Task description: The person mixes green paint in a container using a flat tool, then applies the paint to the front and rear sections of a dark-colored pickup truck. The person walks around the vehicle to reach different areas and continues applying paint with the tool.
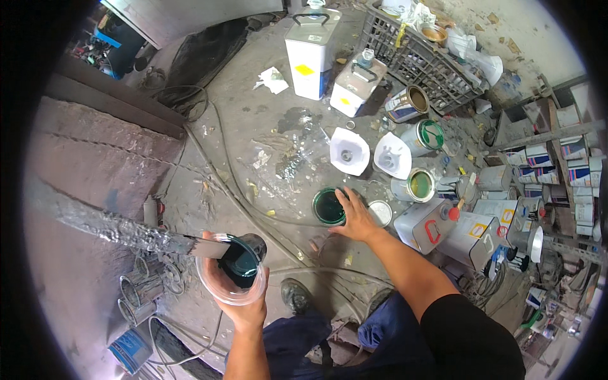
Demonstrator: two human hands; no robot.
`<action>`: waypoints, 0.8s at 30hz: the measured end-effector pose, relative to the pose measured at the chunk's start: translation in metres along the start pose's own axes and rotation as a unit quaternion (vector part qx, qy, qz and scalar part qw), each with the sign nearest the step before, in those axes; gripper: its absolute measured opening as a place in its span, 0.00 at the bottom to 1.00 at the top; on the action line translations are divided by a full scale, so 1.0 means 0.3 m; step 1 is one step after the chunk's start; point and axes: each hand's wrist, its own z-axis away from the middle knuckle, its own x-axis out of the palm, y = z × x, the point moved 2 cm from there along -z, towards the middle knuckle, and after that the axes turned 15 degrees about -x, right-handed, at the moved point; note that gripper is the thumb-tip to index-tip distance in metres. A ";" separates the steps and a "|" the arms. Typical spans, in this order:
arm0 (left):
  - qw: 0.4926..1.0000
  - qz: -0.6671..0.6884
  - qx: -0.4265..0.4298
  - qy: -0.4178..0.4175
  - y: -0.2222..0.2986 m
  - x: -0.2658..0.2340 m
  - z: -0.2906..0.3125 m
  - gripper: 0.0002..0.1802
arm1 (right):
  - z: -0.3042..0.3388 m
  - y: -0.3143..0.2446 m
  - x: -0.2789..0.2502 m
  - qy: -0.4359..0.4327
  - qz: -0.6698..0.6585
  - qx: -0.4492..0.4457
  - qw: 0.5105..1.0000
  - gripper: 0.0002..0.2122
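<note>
While one clear plastic cup [210, 282] is held by the left hand [247, 310] at 7 o'clock, one open round can [315, 213] is touched by the right hand [356, 220] just off centre, toward 4 o'clock. The left fingers are closed around the cup, partly hidden behind it. The right fingers are spread and curved at the can's rim; whether it is gripped cannot be told.

Two white flared cones [342, 147] are set at 2 o'clock. Three more open paint cans [411, 142] are lined up from 2 to 3 o'clock. Two white rectangular metal tins [308, 63] are stood between 12 and 1 o'clock.

The concrete floor [247, 158] is crossed by grey hoses [231, 196] from 10 toward 5 o'clock. One dark slatted plastic crate [411, 54], heaped with white cups and scraps, is seen between 1 and 2 o'clock.

Dark blue-green liquid [240, 266] is held in the cup, whose left rim is crossed by one long paint-coated stick [126, 228] reaching in from 9 o'clock. Dark green paint [327, 208] is contained in the touched can; brown or green is shown inside the other three.
</note>
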 end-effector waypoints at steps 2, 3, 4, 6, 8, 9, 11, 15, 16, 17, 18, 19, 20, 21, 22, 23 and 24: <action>1.000 0.012 0.012 0.014 0.022 -0.009 -0.004 0.50 | -0.031 -0.013 0.001 -0.013 -0.008 0.006 1.000 0.53; 1.000 0.016 0.011 0.021 0.031 -0.015 -0.004 0.50 | -0.045 -0.019 0.004 -0.005 -0.007 -0.002 1.000 0.53; 0.999 0.021 0.007 0.028 0.034 -0.020 0.001 0.51 | -0.055 -0.026 0.007 0.001 -0.007 -0.009 1.000 0.53; 0.999 0.016 0.016 0.037 0.036 -0.029 0.007 0.50 | -0.075 -0.038 0.007 0.014 0.001 -0.034 0.999 0.53; 0.999 0.006 0.018 0.043 0.033 -0.047 0.011 0.51 | -0.115 -0.053 0.009 0.029 0.011 -0.071 0.997 0.52; 0.999 0.000 0.014 0.043 0.035 -0.056 0.012 0.52 | -0.135 -0.063 0.010 0.040 0.018 -0.088 0.995 0.52; 0.999 -0.004 0.011 0.050 0.030 -0.072 0.017 0.54 | -0.172 -0.079 0.016 0.059 0.033 -0.124 0.990 0.53; 0.997 -0.004 0.001 0.072 0.018 -0.087 0.012 0.53 | -0.222 -0.089 0.033 0.066 0.042 -0.161 0.984 0.50; 0.997 -0.004 -0.007 0.077 0.014 -0.089 0.012 0.53 | -0.224 -0.089 0.030 0.066 0.031 -0.162 0.984 0.50; 0.996 -0.011 -0.009 0.084 0.011 -0.091 0.012 0.52 | -0.226 -0.088 0.024 0.067 0.020 -0.163 0.984 0.50; 0.996 -0.012 -0.006 0.091 0.003 -0.091 0.009 0.52 | -0.227 -0.088 0.019 0.069 0.010 -0.164 0.984 0.49; 0.995 -0.011 -0.004 0.099 -0.008 -0.087 0.007 0.52 | -0.232 -0.112 -0.006 0.086 0.009 -0.174 0.981 0.50; 0.994 -0.010 -0.002 0.107 -0.008 -0.084 0.004 0.51 | -0.233 -0.139 -0.029 0.104 0.008 -0.184 0.978 0.50; 0.994 -0.009 0.002 0.109 0.001 -0.077 -0.006 0.50 | -0.232 -0.166 -0.055 0.122 0.007 -0.193 0.974 0.50; 0.995 -0.003 -0.002 0.103 0.010 -0.064 -0.015 0.50 | -0.230 -0.205 -0.107 0.146 0.005 -0.210 0.967 0.51; 0.995 0.003 -0.004 0.101 0.013 -0.054 -0.026 0.49 | -0.239 -0.255 -0.161 0.170 0.002 -0.231 0.958 0.51; 0.995 0.008 -0.006 0.099 0.023 -0.046 -0.036 0.49 | -0.245 -0.306 -0.217 0.194 -0.002 -0.252 0.948 0.52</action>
